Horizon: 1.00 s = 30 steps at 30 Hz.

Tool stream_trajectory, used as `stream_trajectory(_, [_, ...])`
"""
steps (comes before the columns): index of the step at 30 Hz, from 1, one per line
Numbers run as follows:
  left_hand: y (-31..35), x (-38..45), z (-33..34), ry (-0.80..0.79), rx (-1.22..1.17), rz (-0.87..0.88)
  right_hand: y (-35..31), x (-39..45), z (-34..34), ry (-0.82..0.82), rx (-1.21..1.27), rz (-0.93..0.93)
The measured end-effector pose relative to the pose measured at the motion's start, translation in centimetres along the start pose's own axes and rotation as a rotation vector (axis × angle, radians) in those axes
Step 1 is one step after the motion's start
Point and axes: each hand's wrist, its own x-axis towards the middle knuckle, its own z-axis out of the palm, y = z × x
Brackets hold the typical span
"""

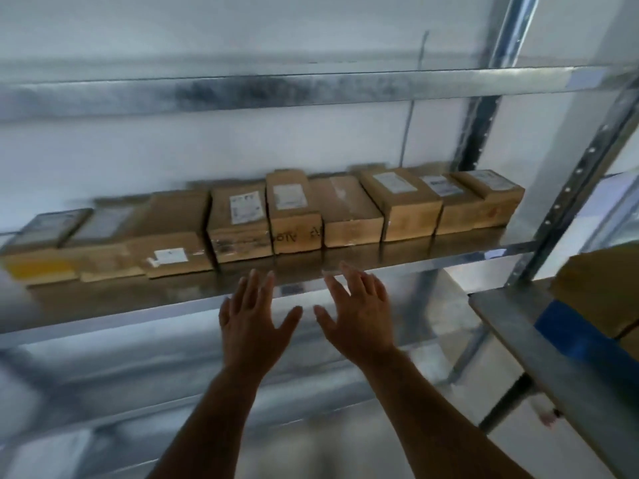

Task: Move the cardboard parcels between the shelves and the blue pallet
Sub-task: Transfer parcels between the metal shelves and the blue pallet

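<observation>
I have both hands up in the lower middle of the frame, the left hand (254, 316) and the right hand (358, 316) side by side, fingers spread wide and straight, holding nothing, their tips just short of the front lip of the metal shelf (397, 267). The cardboard parcels (294, 216) sit in a packed row across the centre of the frame, set back from that lip, each touching its neighbour. My worry is the tightness of the row: the tall parcel (292, 210) directly above my hands is wedged between the labelled parcel (238, 223) on its left and a lower one (349, 216) on its right, so pulling it straight out could drag either neighbour forward and off the edge. With open palms I have no purchase yet, and a one-sided squeeze may twist the box and let it slip. The view is smeared, so I cannot judge depth well and might knock the lip. At the right edge a second shelf (539, 344) juts toward me; swinging a load that way risks clipping it. The blue pallet is not plainly in view.
</observation>
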Motion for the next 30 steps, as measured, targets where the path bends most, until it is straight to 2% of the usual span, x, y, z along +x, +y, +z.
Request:
stream_trajectory(7, [-13.6,-0.1,-6.0,0.079,0.051,-0.141,-13.9,4.6,5.5,-0.041,0.064,-0.150])
stream_trajectory(13, [-22.5,-0.9,-9.4,0.104,0.104,-0.263,-22.8,6.8,9.4,-0.090,0.112,-0.241])
stream_trajectory(22, [-29.8,-1.2,-10.2,0.083,0.089,-0.405,-29.4,9.1,15.0,-0.213,0.176,-0.330])
stream_trajectory(30, [-35.2,4.9,-12.2,0.082,0.162,-0.410,-33.1,15.4,19.2,-0.285,0.238,-0.383])
